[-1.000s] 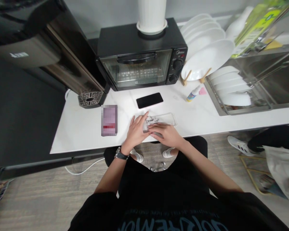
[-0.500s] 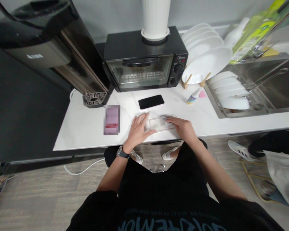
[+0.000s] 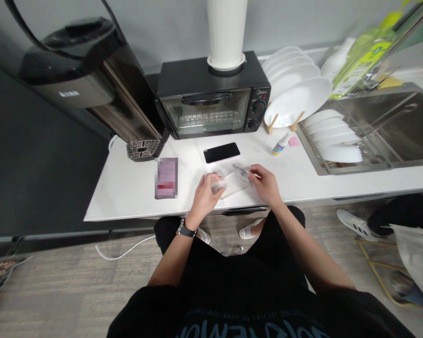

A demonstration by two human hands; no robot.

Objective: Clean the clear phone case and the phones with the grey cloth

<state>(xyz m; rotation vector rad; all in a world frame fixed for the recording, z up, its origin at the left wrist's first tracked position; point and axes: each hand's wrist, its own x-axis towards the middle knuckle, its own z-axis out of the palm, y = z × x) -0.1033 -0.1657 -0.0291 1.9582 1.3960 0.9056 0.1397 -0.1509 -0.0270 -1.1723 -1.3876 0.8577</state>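
Note:
A clear phone case (image 3: 234, 188) is tilted above the white counter near its front edge, blurred by motion. My left hand (image 3: 206, 193), with a watch on the wrist, grips the left end of the case between thumb and fingers. At the right end, my right hand (image 3: 265, 184) has its fingers pinched round a thin, crumpled greyish wipe (image 3: 242, 169) that meets the case. Its exact shape is smeared. Just behind the case lies a phone (image 3: 222, 152), dark screen up.
A pixelated pinkish rectangle (image 3: 167, 178) lies left on the counter (image 3: 118, 199). Behind stand a drink dispenser (image 3: 141, 112) and a toaster oven (image 3: 211, 103). Rightward are a small bottle (image 3: 280, 145), a pink pad (image 3: 293, 141), racked plates (image 3: 299, 98) and a sink (image 3: 405, 141).
The case has been lifted and tilted from lying flat on the counter. My left fingers have curled round its end; my right hand has drawn slightly up and its fingers have bunched.

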